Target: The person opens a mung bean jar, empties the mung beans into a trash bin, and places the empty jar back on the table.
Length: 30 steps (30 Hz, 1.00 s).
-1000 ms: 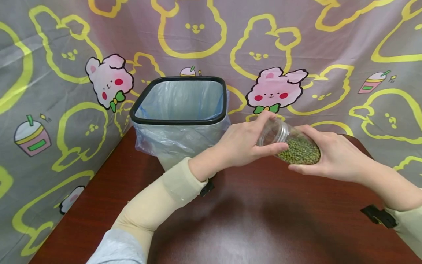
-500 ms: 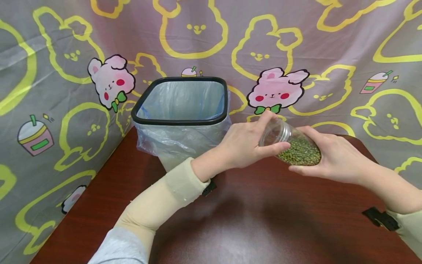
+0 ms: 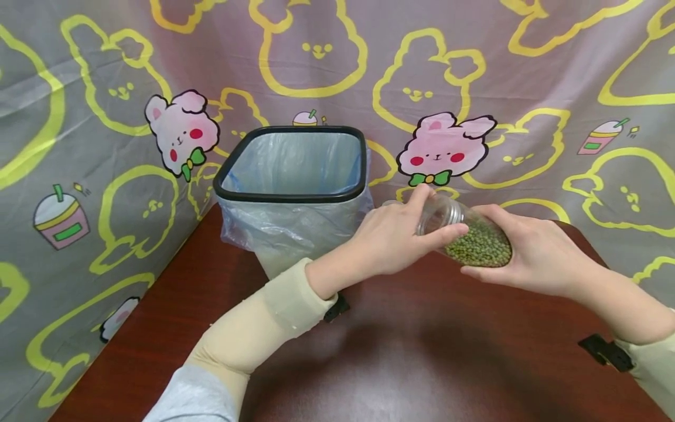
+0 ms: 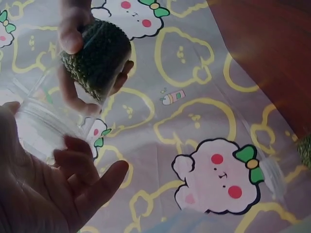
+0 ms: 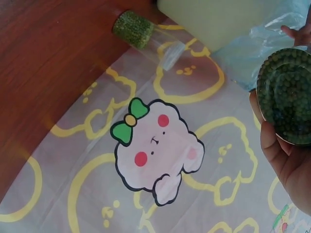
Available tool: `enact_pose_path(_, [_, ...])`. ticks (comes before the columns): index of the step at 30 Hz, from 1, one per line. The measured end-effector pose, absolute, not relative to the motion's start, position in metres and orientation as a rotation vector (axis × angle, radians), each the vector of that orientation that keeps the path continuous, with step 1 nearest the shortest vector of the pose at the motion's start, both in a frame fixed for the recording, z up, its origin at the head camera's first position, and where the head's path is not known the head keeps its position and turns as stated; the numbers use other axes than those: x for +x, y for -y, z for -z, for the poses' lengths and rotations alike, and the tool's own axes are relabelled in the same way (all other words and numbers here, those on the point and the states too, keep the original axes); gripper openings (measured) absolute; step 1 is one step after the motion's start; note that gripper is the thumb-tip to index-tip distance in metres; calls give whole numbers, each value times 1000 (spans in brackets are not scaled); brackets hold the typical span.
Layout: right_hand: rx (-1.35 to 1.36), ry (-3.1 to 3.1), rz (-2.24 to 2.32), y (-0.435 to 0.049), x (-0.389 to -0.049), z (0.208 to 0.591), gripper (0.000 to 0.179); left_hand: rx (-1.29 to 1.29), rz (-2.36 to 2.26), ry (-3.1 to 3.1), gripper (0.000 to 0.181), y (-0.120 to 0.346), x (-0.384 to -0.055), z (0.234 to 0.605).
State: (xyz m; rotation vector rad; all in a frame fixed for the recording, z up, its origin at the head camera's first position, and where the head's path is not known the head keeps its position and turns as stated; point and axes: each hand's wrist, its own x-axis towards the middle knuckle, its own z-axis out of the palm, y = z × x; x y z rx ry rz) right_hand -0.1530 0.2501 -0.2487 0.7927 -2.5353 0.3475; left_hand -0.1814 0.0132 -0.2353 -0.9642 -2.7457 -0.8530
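Note:
A clear plastic jar [image 3: 479, 241], partly filled with green mung beans, is held tilted above the table, its neck end towards the left. My right hand [image 3: 543, 253] grips the jar's base end, thumb and fingers on opposite sides. Around the clear neck end curl the thumb and fingers of my left hand [image 3: 392, 237]. The beans lie heaped towards the base. In the right wrist view, the jar's round bottom [image 5: 286, 97] faces the camera. A second clear jar [image 5: 133, 30] with green beans stands on the table, hidden behind my left hand in the head view.
A bin [image 3: 287, 197] with a black rim and a bluish plastic liner stands at the back left, close to my left hand. The dark reddish-brown table [image 3: 379, 375] meets a grey curtain [image 3: 337, 108] with rabbit prints at the back and left.
The head view has shifted slightly, so the scene sits a little lower and to the right. Both hands keep their hold on the jar, and the beans reach slightly nearer its neck.

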Motion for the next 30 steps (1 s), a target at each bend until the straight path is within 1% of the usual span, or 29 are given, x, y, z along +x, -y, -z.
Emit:
enact_pose_path(9, [801,2556,-355,-251,-151,248,79,-1228,806,2699,75,-4,-186,235])
enact_pose_path(15, [827,2543,-347,-250,-151,247,79,-1302,773,2595,71,2,-189,236])
enact_pose_path(22, [848,2547,-341,-250,-151,248,77,-1268,762,2553,67,-1,-187,238])
enact_pose_path(30, [814,2564,-339,-249,-151,249,76,-1161,809,2546,64,-6,-183,240])
